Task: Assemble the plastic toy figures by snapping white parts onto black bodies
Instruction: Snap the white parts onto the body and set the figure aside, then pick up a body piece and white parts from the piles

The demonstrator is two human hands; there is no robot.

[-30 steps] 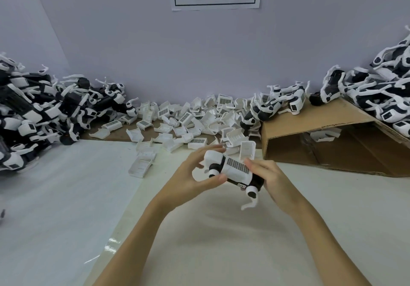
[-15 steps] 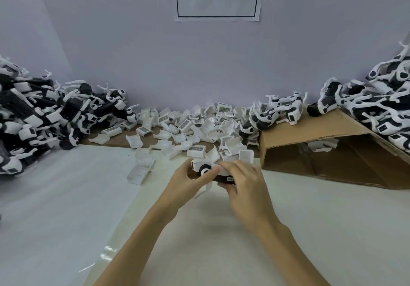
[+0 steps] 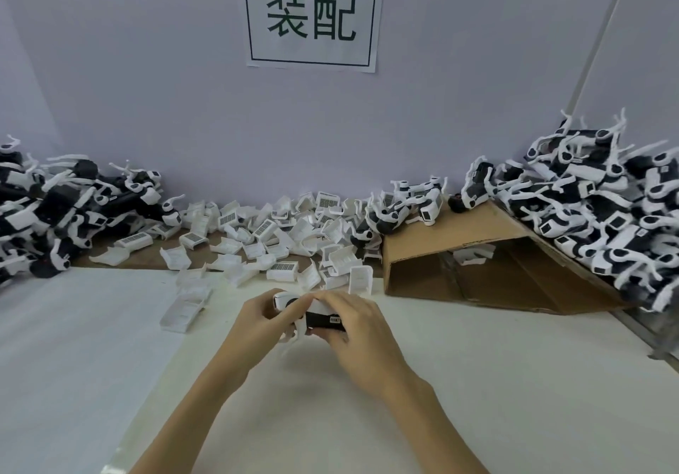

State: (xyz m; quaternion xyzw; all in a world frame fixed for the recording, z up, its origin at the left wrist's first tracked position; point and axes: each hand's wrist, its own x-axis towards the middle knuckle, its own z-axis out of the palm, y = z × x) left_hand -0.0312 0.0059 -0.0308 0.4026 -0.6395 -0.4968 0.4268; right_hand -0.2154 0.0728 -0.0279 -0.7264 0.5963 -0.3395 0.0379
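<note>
A black and white toy figure [image 3: 319,318] is held just above the white table, in the middle of the view. My left hand [image 3: 262,317] grips its white front end from the left. My right hand [image 3: 358,321] lies over its top and right side, fingers curled round the black body, hiding most of it. A white leg of the figure [image 3: 297,330] sticks down between my hands. Loose white parts [image 3: 264,234] lie in a heap behind my hands, along the wall.
Piles of black and white figures lie at the left [image 3: 55,212] and on the right [image 3: 602,216]. A tipped cardboard box [image 3: 477,249] stands right of the heap. A single white part [image 3: 185,308] lies left of my hands. A paper sign [image 3: 312,14] hangs on the wall.
My right hand has moved from the figure's right end to lie over its top, covering the white back part. The figure has sunk lower toward the table. The view has tilted up.
</note>
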